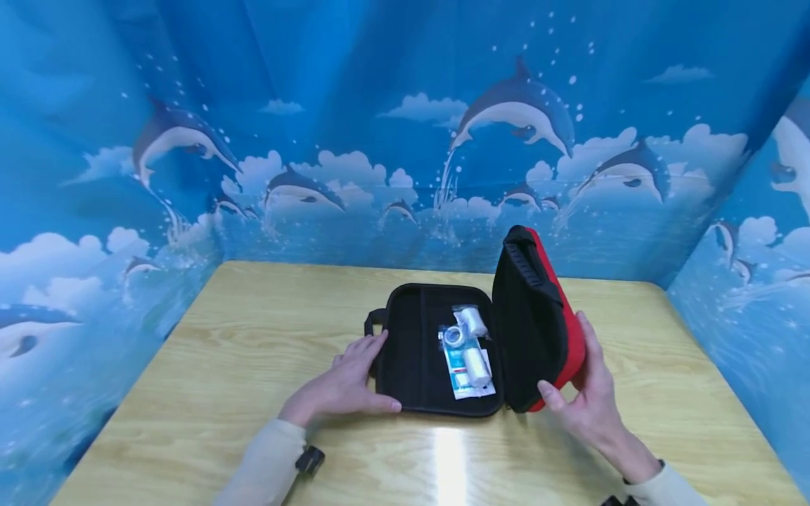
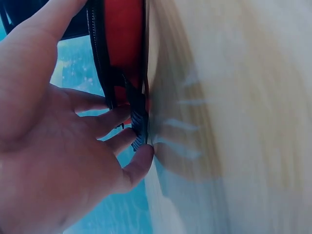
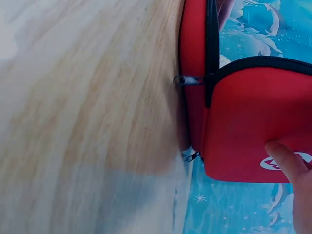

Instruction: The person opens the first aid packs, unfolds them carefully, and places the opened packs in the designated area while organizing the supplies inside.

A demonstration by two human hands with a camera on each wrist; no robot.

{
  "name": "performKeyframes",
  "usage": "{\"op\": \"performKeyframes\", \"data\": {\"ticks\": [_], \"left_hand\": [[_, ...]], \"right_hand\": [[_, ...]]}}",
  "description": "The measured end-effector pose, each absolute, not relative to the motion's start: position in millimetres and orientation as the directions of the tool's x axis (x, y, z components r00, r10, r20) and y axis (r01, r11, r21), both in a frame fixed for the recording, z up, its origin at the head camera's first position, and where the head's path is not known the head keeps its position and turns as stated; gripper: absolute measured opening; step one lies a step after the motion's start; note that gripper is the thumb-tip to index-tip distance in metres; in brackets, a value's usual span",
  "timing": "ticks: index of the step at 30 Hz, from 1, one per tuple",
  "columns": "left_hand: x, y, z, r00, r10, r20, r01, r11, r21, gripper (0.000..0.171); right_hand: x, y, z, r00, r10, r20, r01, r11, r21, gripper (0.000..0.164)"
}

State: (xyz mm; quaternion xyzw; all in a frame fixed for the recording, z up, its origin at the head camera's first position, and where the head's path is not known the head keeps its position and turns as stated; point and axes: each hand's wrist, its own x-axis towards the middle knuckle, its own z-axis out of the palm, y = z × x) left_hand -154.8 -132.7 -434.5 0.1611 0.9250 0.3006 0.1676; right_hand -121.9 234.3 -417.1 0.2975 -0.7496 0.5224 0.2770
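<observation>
A red and black zip case [image 1: 405,351] lies unfolded on the table, its black lined base flat and its lid [image 1: 531,323] tilted up on the right. Inside the base sit white bandage rolls [image 1: 476,367], a clear-wrapped tape roll [image 1: 453,336] and flat packets [image 1: 465,386]. My left hand [image 1: 348,379] rests against the base's left side with fingers spread, the fingertips by the black carry strap [image 2: 139,117]. On the lid's outside, my right hand [image 1: 591,400] holds the lower front corner between thumb and fingers. One digit presses beside a white oval logo [image 3: 273,163].
The wood-grain table [image 1: 285,302] reaches out on both sides of the case. A blue curtain with dolphins [image 1: 354,140] hangs behind and at the sides. Zipper pulls [image 3: 190,80] dangle at the case's edge. Black bands with small devices [image 1: 310,460] sit at the wrists.
</observation>
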Motion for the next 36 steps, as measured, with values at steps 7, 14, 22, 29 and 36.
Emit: {"op": "performKeyframes", "data": {"ticks": [7,14,22,29,36], "left_hand": [[-157,-138,-436,-0.899,0.375,-0.226,0.175,0.781,0.599,0.121],[-157,-141,-436,-0.904,0.357,-0.236,0.159,0.792,0.589,0.121],[-158,-141,-433,-0.906,0.354,-0.231,0.161,0.794,0.587,0.120],[-159,-142,-433,-0.905,0.367,-0.216,0.177,0.786,0.593,0.121],[-167,-143,-436,-0.915,0.352,-0.196,0.180,0.793,0.582,0.120]], "right_hand": [[-123,234,-416,-0.667,-0.121,0.735,-0.745,0.108,-0.658,0.096],[-116,239,-403,-0.647,-0.084,0.757,-0.761,0.130,-0.636,0.094],[-102,245,-375,-0.660,-0.079,0.747,-0.692,0.452,-0.563,0.099],[-103,258,-373,-0.699,-0.046,0.714,-0.584,0.613,-0.532,0.101],[-111,276,-384,-0.739,-0.003,0.673,-0.498,0.676,-0.543,0.095]]}}
